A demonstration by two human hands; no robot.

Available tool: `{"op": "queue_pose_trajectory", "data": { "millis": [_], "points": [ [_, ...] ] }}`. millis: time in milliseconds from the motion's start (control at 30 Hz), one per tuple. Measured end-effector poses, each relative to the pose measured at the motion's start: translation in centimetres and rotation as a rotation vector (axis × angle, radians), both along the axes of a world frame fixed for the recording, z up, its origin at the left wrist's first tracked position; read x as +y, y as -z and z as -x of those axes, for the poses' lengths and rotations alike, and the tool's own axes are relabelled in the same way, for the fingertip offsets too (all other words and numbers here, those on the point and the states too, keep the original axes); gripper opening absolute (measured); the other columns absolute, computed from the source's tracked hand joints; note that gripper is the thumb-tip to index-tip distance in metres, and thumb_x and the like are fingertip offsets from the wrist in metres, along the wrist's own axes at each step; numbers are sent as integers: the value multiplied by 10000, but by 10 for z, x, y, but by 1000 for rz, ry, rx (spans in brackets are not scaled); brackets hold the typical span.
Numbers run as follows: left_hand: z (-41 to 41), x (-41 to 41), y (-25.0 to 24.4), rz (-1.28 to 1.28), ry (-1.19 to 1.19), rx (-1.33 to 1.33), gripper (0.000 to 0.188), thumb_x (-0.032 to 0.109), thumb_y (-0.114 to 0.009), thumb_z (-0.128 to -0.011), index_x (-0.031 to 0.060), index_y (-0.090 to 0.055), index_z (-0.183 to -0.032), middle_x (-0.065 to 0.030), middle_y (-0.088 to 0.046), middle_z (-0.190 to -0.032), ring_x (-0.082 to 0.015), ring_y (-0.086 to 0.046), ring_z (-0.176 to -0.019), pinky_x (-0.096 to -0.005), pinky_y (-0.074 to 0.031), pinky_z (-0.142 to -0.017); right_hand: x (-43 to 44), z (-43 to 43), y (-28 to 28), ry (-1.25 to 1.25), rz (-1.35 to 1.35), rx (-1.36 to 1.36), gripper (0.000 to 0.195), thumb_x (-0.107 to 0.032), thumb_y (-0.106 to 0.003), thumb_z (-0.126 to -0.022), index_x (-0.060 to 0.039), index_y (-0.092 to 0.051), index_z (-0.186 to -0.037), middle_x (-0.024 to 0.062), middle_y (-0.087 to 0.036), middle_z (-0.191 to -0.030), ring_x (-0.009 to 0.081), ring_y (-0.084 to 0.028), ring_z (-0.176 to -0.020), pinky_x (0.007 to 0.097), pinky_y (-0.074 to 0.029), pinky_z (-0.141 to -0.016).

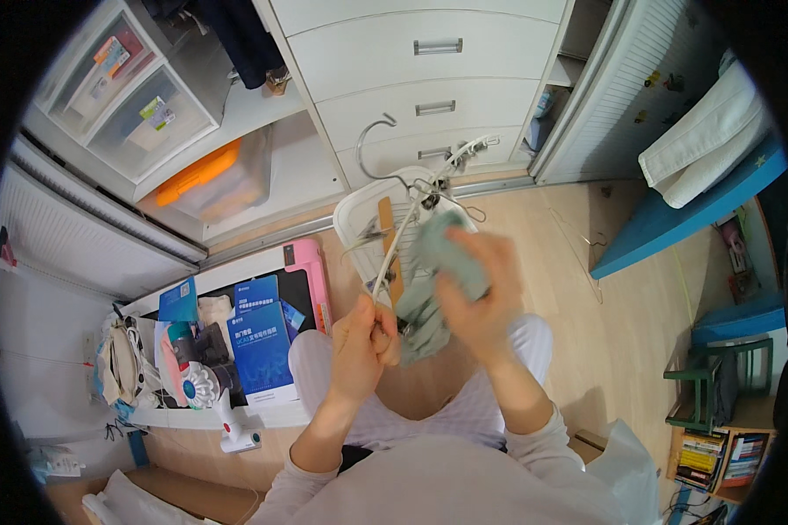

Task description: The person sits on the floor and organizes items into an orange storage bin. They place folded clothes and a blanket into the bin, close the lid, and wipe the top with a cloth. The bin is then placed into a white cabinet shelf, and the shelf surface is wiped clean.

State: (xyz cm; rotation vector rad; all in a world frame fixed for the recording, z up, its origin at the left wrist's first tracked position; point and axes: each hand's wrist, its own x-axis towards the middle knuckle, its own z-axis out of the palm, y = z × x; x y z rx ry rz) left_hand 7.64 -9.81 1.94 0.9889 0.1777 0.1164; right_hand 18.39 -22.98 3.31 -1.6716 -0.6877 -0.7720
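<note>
In front of me, my left hand is closed around the lower end of a white clip hanger bar. The bar slants up and away, with a large metal hook and dark clips along it. My right hand, blurred, grasps a grey-green cloth beside the bar. More grey-green fabric hangs below, next to my left hand; whether it is the same piece, I cannot tell. Beneath the hanger stands a white plastic basket with a flat wooden strip in it.
White drawers rise behind the basket. At left, a low surface carries blue booklets, a handheld vacuum cleaner and a pink-edged device. A wire hanger lies on the floor, near a blue board with white trousers.
</note>
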Motion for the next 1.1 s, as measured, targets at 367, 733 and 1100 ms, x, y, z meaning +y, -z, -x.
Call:
{"op": "queue_pose_trajectory", "data": {
  "millis": [367,733,1100],
  "points": [
    [-12,5,3,-325,13,44,1055,840,15,-747,-5,-586,-942,77,-212,-544,-55,-186,-473,-242,-173,-442,-5,-5,-8,-311,309,-50,478,-163,-765,-556,-145,-672,-1025,78,-577,-886,237,-607,-734,333,-505,-598],
    [-23,-9,3,-502,-89,-53,1236,865,97,-674,-29,-503,-1282,38,-394,-567,-73,-300,-517,-228,-205,-498,-8,-25,-29,-151,368,-9,398,-150,-745,-588,-122,-655,-975,52,-577,-861,218,-593,-712,315,-488,-557],
    [-38,-21,-9,-59,-253,107,1207,849,56,-726,-80,-499,-1259,9,-513,-687,-71,-345,-570,-218,-252,-508,-7,21,-25,-484,361,58,415,-118,-728,-563,-127,-671,-975,62,-584,-872,246,-618,-748,332,-516,-629]
  ]
}}
